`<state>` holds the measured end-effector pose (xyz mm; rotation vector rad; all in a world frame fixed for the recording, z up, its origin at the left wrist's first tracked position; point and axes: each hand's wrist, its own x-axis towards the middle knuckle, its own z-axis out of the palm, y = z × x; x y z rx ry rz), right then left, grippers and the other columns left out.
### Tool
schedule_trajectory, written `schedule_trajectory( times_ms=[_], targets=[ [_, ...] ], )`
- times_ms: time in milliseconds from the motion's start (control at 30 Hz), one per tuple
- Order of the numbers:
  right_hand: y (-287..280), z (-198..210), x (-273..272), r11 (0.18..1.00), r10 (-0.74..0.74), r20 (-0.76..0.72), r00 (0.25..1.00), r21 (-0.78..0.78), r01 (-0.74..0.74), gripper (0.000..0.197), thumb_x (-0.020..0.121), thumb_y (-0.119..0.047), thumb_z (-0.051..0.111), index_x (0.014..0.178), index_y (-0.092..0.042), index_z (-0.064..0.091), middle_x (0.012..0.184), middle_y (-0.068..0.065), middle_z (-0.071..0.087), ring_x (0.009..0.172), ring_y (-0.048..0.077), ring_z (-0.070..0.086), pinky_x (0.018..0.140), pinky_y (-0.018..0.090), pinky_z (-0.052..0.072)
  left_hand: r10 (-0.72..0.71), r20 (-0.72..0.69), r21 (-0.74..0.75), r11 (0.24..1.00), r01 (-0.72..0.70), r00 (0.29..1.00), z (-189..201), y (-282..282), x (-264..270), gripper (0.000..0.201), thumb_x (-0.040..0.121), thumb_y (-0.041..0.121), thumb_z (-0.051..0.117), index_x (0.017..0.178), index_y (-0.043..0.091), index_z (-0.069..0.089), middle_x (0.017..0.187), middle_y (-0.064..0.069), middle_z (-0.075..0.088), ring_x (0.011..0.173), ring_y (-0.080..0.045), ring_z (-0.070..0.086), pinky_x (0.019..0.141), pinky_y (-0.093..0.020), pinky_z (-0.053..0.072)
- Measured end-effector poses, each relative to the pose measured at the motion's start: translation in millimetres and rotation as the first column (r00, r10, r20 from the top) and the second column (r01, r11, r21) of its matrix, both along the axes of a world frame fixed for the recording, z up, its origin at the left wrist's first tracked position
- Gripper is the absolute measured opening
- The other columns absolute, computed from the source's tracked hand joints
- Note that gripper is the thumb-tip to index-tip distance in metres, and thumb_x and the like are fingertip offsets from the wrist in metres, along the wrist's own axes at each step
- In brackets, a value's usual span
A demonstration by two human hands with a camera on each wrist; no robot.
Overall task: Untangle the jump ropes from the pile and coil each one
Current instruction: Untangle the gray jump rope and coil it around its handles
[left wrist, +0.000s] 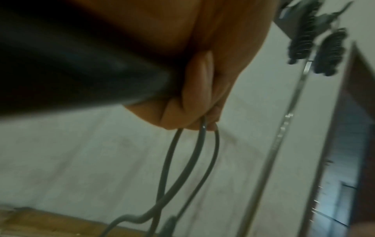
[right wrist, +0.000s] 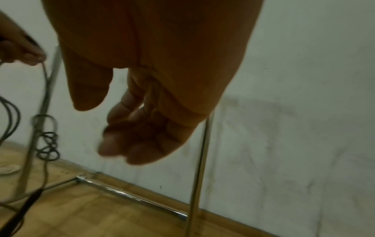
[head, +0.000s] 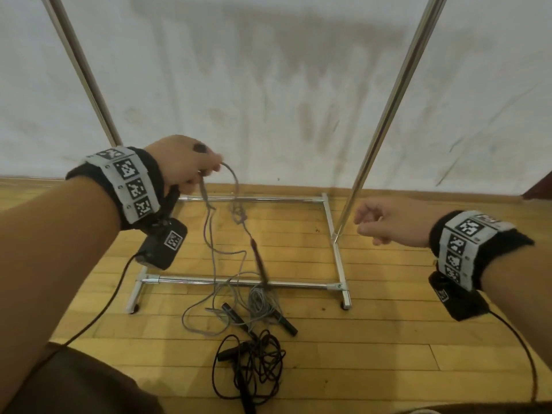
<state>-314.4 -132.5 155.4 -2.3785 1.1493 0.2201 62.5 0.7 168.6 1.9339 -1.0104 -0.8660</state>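
My left hand (head: 191, 167) is raised and grips a black handle (left wrist: 81, 64) together with loops of a grey jump rope (head: 210, 234). The grey cord (left wrist: 194, 160) hangs from my fingers, carries a knot (head: 240, 215), and a second black handle (head: 259, 261) dangles below it. The rest of the grey rope lies tangled on the floor (head: 257, 300). A black jump rope (head: 254, 363) sits in its own loose pile nearer me. My right hand (head: 379, 219) hovers to the right, fingers (right wrist: 131, 141) loosely curled, holding nothing.
A chrome rack base (head: 336, 243) frames the floor behind the ropes, with two slanted upright poles (head: 385, 115). A stained white wall stands behind. Wrist camera cables (head: 98, 312) trail from both arms. Coiled dark ropes (left wrist: 332, 52) hang on the rack in the left wrist view.
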Motion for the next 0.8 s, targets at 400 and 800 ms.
schedule_trajectory(
  times_ms=[400, 800],
  targets=[
    [62.2, 13.0, 109.0, 0.999, 0.035, 0.528, 0.849, 0.015, -0.051, 0.023, 0.098, -0.040, 0.062, 0.097, -0.022, 0.075, 0.098, 0.001, 0.075, 0.094, 0.021, 0.068, 0.087, 0.039, 0.051, -0.430, 0.139, -0.108, 0.889, 0.445, 0.892, 26.8, -5.6, -68.8, 0.017, 0.095, 0.035, 0.077, 0.082, 0.025, 0.075, 0.054, 0.010, 0.052, 0.037, -0.008, 0.038, 0.037, -0.021, 0.033],
    [23.0, -15.4, 87.8, 0.966, 0.156, 0.200, 0.967, -0.234, -0.108, 0.016, 0.105, -0.035, 0.052, 0.092, -0.027, 0.056, 0.079, -0.004, 0.060, 0.072, 0.012, 0.056, 0.061, 0.026, 0.041, -0.485, 0.617, 0.294, 0.873, 0.390, 0.620, 36.7, 0.1, -54.3, 0.030, 0.094, 0.057, 0.069, 0.076, 0.033, 0.070, 0.058, 0.031, 0.059, 0.055, 0.009, 0.056, 0.058, -0.027, 0.034]
  ],
)
